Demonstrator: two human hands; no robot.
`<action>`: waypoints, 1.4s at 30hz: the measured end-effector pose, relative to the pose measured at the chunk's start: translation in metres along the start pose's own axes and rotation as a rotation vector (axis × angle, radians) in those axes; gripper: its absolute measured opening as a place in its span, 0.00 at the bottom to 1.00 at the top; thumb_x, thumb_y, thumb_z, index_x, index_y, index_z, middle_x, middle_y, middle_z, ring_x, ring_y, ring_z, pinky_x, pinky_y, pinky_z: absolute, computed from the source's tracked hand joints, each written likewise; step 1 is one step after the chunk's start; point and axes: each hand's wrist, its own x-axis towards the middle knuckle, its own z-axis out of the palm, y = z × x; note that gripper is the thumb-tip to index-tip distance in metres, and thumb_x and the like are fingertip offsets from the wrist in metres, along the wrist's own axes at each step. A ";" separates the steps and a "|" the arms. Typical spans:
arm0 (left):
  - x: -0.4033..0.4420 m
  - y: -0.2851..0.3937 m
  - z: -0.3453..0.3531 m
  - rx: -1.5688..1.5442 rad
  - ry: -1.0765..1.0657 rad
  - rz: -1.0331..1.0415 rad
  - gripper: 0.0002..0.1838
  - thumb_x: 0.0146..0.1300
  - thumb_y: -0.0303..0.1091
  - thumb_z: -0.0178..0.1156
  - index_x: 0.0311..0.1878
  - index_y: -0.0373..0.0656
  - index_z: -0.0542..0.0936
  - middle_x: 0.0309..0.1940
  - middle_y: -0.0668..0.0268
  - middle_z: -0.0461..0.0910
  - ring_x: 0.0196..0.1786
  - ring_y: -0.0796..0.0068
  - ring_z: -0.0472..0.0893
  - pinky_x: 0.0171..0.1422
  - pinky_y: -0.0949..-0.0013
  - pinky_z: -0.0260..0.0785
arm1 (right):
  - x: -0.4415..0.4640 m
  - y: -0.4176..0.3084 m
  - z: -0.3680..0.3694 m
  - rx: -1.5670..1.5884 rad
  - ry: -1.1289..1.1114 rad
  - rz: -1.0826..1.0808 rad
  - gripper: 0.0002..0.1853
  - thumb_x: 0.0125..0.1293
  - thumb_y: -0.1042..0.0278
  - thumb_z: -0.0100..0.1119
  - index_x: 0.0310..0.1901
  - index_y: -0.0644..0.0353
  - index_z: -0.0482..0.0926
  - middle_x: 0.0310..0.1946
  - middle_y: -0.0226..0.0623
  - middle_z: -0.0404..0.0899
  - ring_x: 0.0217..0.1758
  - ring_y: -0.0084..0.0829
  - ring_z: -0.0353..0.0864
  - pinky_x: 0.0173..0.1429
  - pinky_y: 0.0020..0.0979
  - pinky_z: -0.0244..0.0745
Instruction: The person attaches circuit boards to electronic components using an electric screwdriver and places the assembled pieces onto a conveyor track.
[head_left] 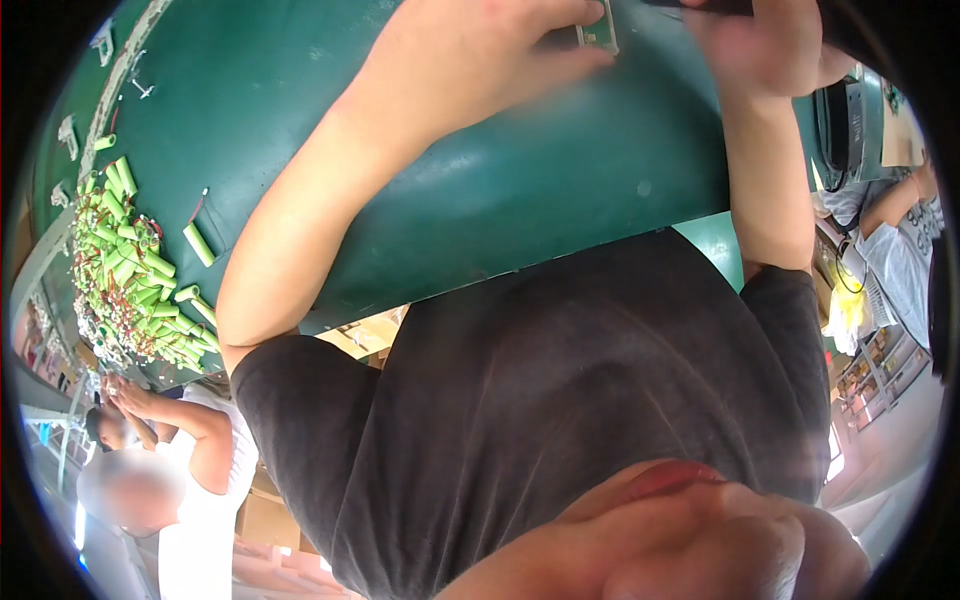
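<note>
At the top edge, my left hand (500, 50) pinches a small pale case with a green circuit board (598, 38) between thumb and fingers. My right hand (765, 50) is to the right of it, slightly blurred, its fingers curled and partly cut off by the frame. A dark, narrow object (715, 5) shows at those fingers; its kind is unclear. Both hands are above the green work table (560, 190).
A heap of green battery cells with wires (130, 270) covers the table's left end. One loose wired cell (199, 244) lies beside it. Co-workers sit at lower left (200, 450) and far right (895, 240). A black device (838, 130) is at right.
</note>
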 end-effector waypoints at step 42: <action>0.076 -0.141 -0.081 0.556 0.059 -0.076 0.08 0.60 0.27 0.69 0.38 0.37 0.80 0.62 0.49 0.76 0.65 0.44 0.74 0.71 0.51 0.66 | 0.035 -0.052 -0.070 -0.055 0.184 -0.234 0.23 0.77 0.71 0.47 0.72 0.59 0.61 0.23 0.26 0.65 0.19 0.22 0.67 0.26 0.27 0.71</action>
